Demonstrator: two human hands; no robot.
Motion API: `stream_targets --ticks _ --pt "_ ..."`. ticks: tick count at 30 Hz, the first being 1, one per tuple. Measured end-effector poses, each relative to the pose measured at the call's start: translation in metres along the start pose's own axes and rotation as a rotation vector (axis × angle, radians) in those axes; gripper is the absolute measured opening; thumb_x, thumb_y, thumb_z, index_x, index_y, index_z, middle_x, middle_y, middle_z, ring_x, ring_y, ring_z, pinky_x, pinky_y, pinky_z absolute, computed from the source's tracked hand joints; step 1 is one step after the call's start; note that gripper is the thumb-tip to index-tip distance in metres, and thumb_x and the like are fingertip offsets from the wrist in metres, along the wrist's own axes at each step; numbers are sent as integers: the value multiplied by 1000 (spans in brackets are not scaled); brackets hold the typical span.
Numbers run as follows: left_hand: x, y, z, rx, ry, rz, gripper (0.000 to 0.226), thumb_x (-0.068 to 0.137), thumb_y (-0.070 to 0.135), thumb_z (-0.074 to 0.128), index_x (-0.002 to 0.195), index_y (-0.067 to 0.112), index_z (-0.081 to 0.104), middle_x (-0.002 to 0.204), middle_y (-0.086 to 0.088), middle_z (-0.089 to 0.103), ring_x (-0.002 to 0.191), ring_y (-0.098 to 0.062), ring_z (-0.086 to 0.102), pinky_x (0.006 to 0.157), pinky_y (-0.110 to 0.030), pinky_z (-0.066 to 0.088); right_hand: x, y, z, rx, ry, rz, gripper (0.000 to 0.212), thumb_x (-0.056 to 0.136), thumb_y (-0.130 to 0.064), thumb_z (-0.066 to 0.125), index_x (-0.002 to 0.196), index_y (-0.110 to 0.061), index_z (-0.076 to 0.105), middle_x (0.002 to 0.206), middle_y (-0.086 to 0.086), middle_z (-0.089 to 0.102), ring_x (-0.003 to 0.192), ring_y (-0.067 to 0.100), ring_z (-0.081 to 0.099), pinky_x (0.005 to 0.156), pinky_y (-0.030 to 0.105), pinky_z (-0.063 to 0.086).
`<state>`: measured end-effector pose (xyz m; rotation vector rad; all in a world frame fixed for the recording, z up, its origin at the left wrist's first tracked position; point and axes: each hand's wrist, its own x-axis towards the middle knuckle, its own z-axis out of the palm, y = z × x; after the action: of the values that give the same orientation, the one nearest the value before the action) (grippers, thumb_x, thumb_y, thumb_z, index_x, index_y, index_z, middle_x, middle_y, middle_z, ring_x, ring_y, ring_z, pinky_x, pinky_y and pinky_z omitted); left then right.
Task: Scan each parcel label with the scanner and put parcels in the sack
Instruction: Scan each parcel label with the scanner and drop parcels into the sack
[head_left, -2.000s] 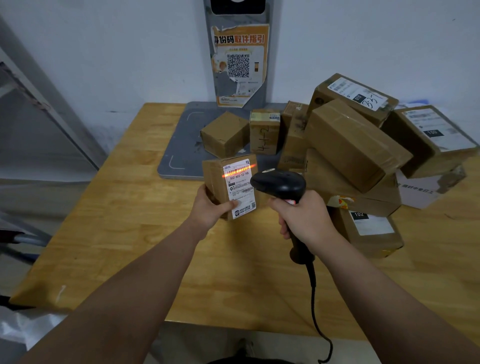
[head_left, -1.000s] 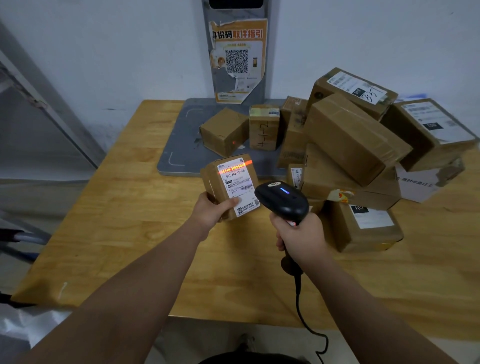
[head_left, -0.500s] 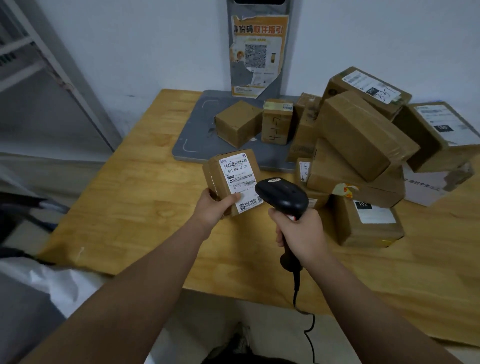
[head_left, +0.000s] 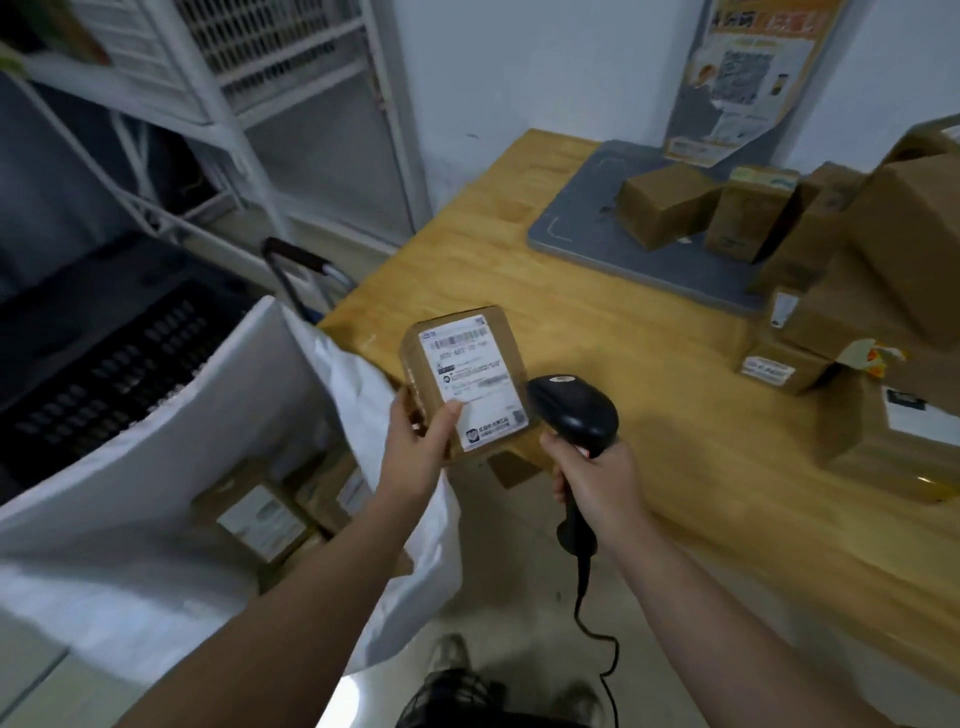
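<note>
Parcel (head_left: 462, 379), small brown carton, white label up: gripped by left hand (head_left: 421, 447) over tabletop (head_left: 649, 415) edge, beside open white sack (head_left: 156, 467) holding parcels. Barcode scanner (head_left: 574, 415), black, corded: right hand (head_left: 597, 483) clasps handle.

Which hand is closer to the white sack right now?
Left. The left hand, gripping the small parcel, is at the rim of the sack; the right hand, holding the scanner, is farther off by the table.
</note>
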<state>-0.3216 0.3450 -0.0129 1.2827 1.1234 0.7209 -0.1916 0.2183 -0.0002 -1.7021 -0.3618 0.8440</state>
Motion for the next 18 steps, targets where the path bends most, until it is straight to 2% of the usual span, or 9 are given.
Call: stream_targets --ticks 2,6,8,10,13,18 --pt "-3 -9 -35 -45 78 -5 67 93 31 60 149 27 22 128 1 53 108 -17 61 83 -32 56 -4 -1 19 -19 -32 -11 27 87 -19 69 65 -7 60 52 5 55 48 17 53 52 29 47" --pt "0 -24 -104 5 265 -30 72 90 37 64 147 28 21 135 -4 48 122 -26 54 100 -47 47 -6 -2 66 -18 -69 -13 17 85 -18 70 74 -6 63 57 7 56 51 19 56 58 34 50" --pt "8 -27 -138 211 358 -64 81 83 45 70 146 25 24 137 -8 43 127 -31 47 104 -50 42 -8 -1 95 -24 -81 0 18 84 -18 70 74 -5 63 57 8 57 52 19 57 59 34 50" --pt "20 -26 -170 620 415 -122 91 77 53 72 147 22 23 137 -14 36 128 -37 38 107 -51 32 -11 -1 126 -41 -107 5 19 83 -16 70 72 -3 62 57 9 57 53 19 57 59 32 48" --pt "46 -20 -203 1095 321 -97 92 75 59 68 144 19 22 136 -16 32 129 -38 31 107 -50 24 -12 -1 165 -123 -162 -43 19 84 -15 70 68 -6 62 56 7 57 56 20 58 58 31 48" --pt "102 -32 -210 1407 145 52 86 76 62 64 140 19 26 134 -15 35 124 -36 35 102 -48 29 3 0 201 -215 -163 -64 18 84 -14 69 74 -1 63 64 13 60 60 21 59 62 34 47"
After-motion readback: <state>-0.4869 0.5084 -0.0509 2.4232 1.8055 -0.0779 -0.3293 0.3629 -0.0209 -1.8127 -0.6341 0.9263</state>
